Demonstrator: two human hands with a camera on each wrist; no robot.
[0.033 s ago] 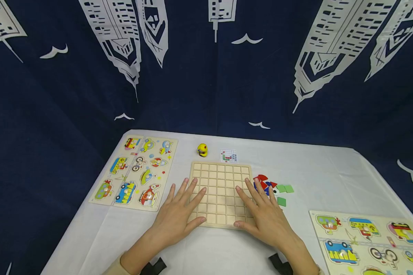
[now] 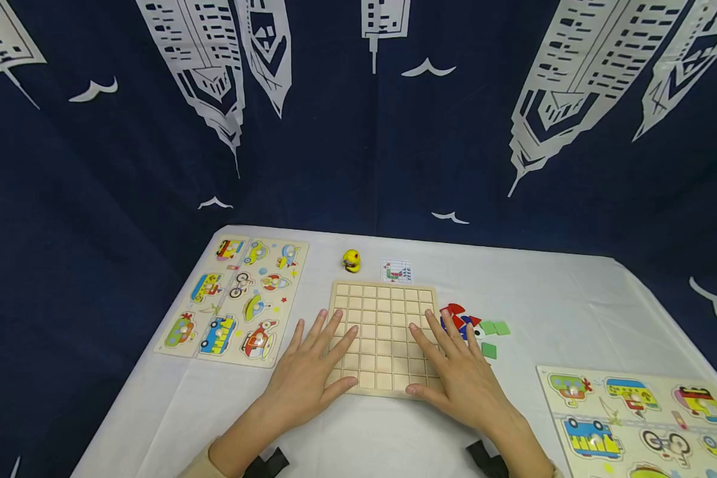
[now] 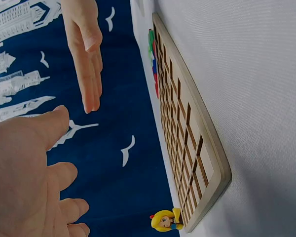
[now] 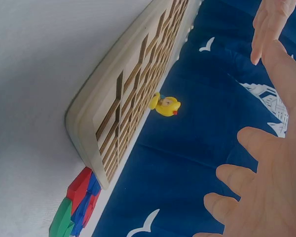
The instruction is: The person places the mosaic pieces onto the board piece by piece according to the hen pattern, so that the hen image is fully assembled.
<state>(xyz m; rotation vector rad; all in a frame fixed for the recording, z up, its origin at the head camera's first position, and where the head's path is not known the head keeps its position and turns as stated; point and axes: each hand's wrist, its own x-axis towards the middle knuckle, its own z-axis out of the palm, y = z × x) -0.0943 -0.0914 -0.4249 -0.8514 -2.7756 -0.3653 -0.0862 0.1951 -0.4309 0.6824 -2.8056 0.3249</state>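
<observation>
Both hands are flat with fingers spread on the wooden grid board (image 2: 384, 335), holding nothing: left hand (image 2: 308, 375) on its near-left corner, right hand (image 2: 459, 375) on its near-right. The board sits mid-table (image 2: 550, 312). Colored pieces (image 2: 469, 323) lie just right of it, a yellow duck (image 2: 351, 261) beyond its far edge.

Head view looks down; wrist views closely share the grid board (image 2: 384, 337).

Right puzzle board (image 2: 645, 418) cut off by the frame's lower right edge; pattern card (image 2: 397, 271) too small to read; hands cover the grid tray's (image 2: 384, 318) near corners
</observation>
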